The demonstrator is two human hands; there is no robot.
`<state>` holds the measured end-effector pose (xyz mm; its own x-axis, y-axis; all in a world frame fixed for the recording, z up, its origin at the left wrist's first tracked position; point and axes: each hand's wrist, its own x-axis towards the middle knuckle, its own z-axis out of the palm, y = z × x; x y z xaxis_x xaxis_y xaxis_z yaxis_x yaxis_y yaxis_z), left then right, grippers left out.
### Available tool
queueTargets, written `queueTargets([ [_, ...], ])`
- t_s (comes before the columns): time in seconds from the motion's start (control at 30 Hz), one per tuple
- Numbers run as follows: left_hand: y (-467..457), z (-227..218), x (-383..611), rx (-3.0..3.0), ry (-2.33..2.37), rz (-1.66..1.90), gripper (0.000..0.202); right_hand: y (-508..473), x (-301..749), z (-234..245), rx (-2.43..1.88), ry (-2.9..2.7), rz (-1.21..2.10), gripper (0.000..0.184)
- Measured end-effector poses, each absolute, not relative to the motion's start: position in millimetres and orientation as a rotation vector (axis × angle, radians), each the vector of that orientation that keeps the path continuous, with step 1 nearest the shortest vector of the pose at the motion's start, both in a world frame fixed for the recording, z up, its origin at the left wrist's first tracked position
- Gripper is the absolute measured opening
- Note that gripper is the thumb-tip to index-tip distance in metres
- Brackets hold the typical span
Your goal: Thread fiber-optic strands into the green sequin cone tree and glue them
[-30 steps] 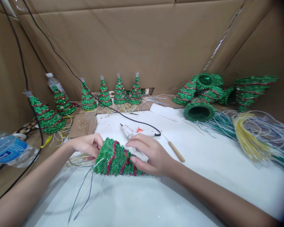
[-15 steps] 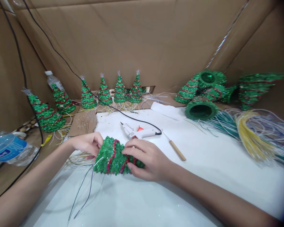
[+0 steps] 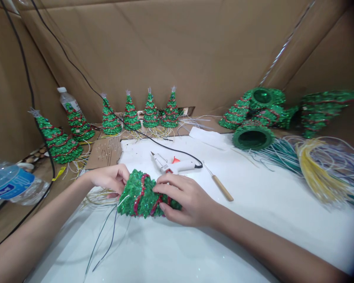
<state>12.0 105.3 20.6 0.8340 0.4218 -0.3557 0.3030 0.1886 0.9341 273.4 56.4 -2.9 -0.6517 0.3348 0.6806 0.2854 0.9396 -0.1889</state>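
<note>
A green glittery miniature Christmas tree [image 3: 138, 194] with red garland lies on its side over the white table, its wide base facing left. My right hand [image 3: 184, 198] is wrapped round its narrower end. At the base is my left hand [image 3: 113, 181], with fingers bent and the tips hidden behind and inside the rim; what they pinch, if anything, cannot be made out. Thin dark wires [image 3: 104, 239] hang from the base, and pale wires [image 3: 97, 198] spread out below my left hand. A short white strand lies across the base's edge.
Beyond the tree lie a white glue gun [image 3: 177, 165] and a wooden-handled awl [image 3: 221, 188]. Finished-looking trees [image 3: 150, 110] stand along the back; hollow trees [image 3: 253, 135] are piled right, near wire bundles [image 3: 315, 169]. A water bottle [image 3: 14, 182] lies left. A black cord [image 3: 165, 146] crosses the space.
Both hands and the tree keep nearly the same pose. The background has shifted slightly to the right in the view.
</note>
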Motion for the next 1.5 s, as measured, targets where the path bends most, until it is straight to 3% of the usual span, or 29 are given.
queueTargets([
  [1.5, 105.2, 21.1, 13.0, 1.393, 0.634, 0.089, 0.006, 56.7, 273.4, -3.9, -0.422, -2.308, 0.058, 0.021],
])
